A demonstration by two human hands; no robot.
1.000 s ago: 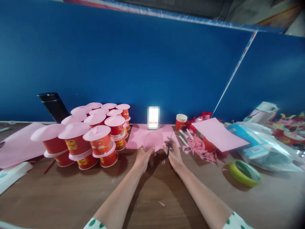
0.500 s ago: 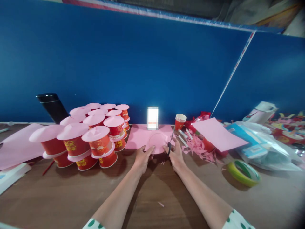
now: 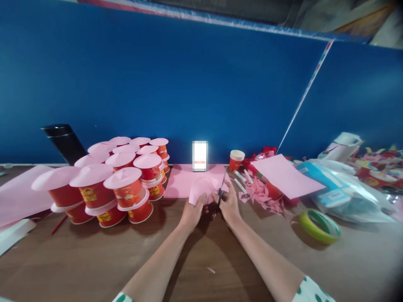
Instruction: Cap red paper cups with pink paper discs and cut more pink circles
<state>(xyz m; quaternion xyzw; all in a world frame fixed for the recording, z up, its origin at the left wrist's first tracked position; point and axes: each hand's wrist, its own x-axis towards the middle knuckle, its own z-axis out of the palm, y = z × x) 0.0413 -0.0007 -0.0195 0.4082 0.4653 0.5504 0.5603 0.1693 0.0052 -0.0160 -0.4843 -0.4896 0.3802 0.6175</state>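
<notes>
My left hand [image 3: 193, 212] pinches a pink paper circle [image 3: 203, 188] by its lower left edge, just above the wooden table [image 3: 94, 256]. My right hand [image 3: 229, 204] grips dark scissors [image 3: 221, 189], whose blades point up and away along the circle's right side. Both hands are closed. Under the circle lies a flat pink sheet [image 3: 182, 181].
Several red paper cups [image 3: 126, 191] with pink paper caps are stacked at the left. A single red cup [image 3: 235, 160], white sticks, pink scraps [image 3: 261, 193], a tilted pink sheet [image 3: 283, 175], plastic bags and a green tape roll [image 3: 319, 226] lie to the right. A blue wall stands behind.
The paper circle has turned in my left hand, whose fingers have shifted along the edge. The scissors have worked further along the circle's right side. The view has drifted slightly right.
</notes>
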